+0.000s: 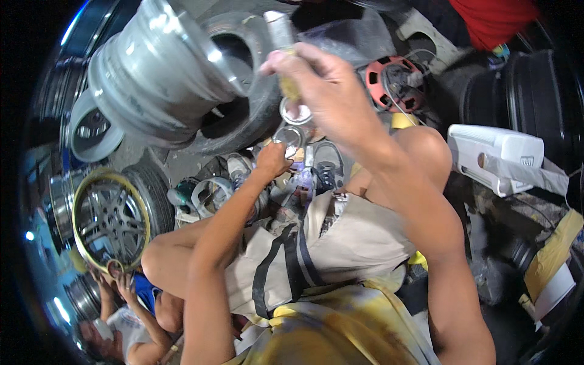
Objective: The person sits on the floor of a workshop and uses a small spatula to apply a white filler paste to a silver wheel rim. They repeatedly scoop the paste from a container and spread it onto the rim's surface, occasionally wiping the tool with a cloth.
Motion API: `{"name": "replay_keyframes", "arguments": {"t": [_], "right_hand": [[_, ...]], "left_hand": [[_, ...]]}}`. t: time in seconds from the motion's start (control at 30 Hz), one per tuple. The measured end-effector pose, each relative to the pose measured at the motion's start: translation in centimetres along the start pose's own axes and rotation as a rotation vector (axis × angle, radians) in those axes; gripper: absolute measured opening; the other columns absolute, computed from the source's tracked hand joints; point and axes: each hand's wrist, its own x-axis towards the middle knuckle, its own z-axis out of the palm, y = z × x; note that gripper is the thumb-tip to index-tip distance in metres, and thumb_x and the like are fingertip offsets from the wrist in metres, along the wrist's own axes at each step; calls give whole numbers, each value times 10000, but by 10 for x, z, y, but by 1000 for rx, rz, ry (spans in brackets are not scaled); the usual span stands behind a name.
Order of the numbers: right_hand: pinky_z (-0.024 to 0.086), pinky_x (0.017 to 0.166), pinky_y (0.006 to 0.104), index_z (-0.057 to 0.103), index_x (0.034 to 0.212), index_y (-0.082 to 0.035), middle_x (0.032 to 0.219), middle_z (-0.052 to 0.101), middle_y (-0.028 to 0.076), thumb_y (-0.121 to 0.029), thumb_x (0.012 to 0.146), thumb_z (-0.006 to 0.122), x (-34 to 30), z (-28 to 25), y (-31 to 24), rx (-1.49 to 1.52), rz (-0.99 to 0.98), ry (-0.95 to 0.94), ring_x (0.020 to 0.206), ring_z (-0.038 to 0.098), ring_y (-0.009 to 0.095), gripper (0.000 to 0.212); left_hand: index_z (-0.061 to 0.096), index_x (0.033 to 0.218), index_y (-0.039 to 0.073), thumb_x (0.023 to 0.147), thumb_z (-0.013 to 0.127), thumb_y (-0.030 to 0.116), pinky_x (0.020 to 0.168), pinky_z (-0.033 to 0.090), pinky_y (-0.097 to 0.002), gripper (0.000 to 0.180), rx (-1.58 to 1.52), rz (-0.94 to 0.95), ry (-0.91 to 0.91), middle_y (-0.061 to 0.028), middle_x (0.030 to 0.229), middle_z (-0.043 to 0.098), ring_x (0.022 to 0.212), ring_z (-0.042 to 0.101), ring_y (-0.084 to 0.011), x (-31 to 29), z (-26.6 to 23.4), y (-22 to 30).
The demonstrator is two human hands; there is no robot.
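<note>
Silver wheel rim (159, 76) is resting beside one dark tyre (258, 112), upper left.
The right hand (322, 79), raised, is curling around one blurred brush-like tool (280, 30), holding it over the upper container (297, 112) of two; the left hand (272, 162), lower, is gripping the lower container (289, 139) by its edge, near two shoes (327, 163), both forearms (415, 193) reaching forward.

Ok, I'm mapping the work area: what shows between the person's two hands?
Two round containers show between the left hand and right hand in the head view.
</note>
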Motion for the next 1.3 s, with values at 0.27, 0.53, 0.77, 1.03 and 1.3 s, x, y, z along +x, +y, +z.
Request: {"name": "replay_keyframes", "arguments": {"t": [0.27, 0.53, 0.77, 1.03, 1.3], "right_hand": [[521, 513, 296, 660, 989, 45, 718, 678, 109, -290, 1035, 545, 8, -6, 10, 47, 106, -51, 576, 667, 149, 358], [422, 533, 235, 653, 1064, 8, 765, 552, 0, -256, 1042, 565, 21, -9, 40, -186, 122, -18, 610, 519, 66, 279], [519, 731, 459, 646, 1014, 61, 802, 689, 185, -348, 979, 559, 19, -14, 50, -504, 127, -5, 696, 656, 383, 419], [321, 459, 250, 634, 763, -77, 579, 451, -49, -472, 993, 655, 3, 12, 27, -261, 504, -225, 501, 425, 53, 458], [519, 659, 455, 658, 994, 133, 757, 630, 344, -272, 921, 690, 6, 16, 59, -638, -137, 18, 748, 693, 457, 413]], "left_hand": [[712, 903, 34, 855, 600, 81, 726, 594, -497, 131, 101, 9, 31, -233, 878, 727, 810, 734, -396, 17, 83, 15], [660, 987, 37, 761, 698, 71, 789, 550, -520, 231, -51, 173, 12, -229, 958, 701, 898, 686, -439, -10, -9, 7], [644, 1099, 58, 737, 712, 0, 719, 501, -427, 373, -247, 492, 237, -153, 917, 625, 835, 629, -381, -71, -179, 17], [637, 1140, 71, 642, 730, 30, 658, 479, -390, 508, 199, 792, 566, -71, 841, 544, 713, 553, -271, -109, -241, 16], [540, 1178, 12, 877, 713, 131, 775, 488, -476, 367, -267, 466, 549, -182, 893, 573, 838, 594, -415, -108, -237, 26]]}}
